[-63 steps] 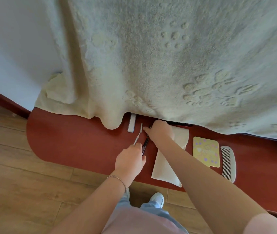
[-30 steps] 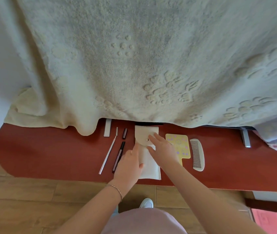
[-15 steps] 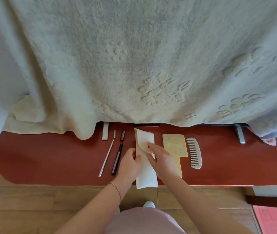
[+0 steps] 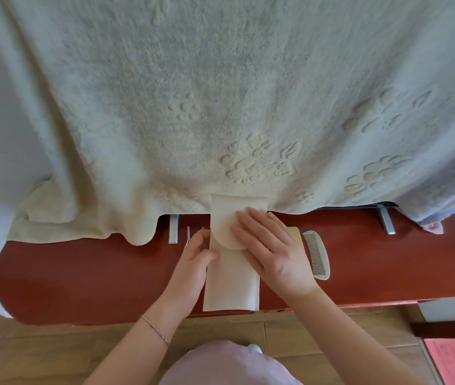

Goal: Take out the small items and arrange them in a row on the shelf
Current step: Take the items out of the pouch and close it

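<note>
head view: right hand (image 4: 272, 255) flat, fingers spread, pressed on beige pouch (image 4: 231, 276) lying on red shelf (image 4: 82, 273); left hand (image 4: 194, 258) steadied its left edge, grip unclear. likely emptying step; next: open flap, pull out remaining items beside comb (image 4: 316, 254).

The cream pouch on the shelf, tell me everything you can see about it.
The cream pouch is a flat, plain, cloth-like rectangle with a rounded flap folded down over its front. It lies lengthwise across the red-brown shelf, its near end at the front edge and its far end against the hanging towel. The right hand lies flat on the flap with straight fingers; the left hand touches its left edge.
</note>
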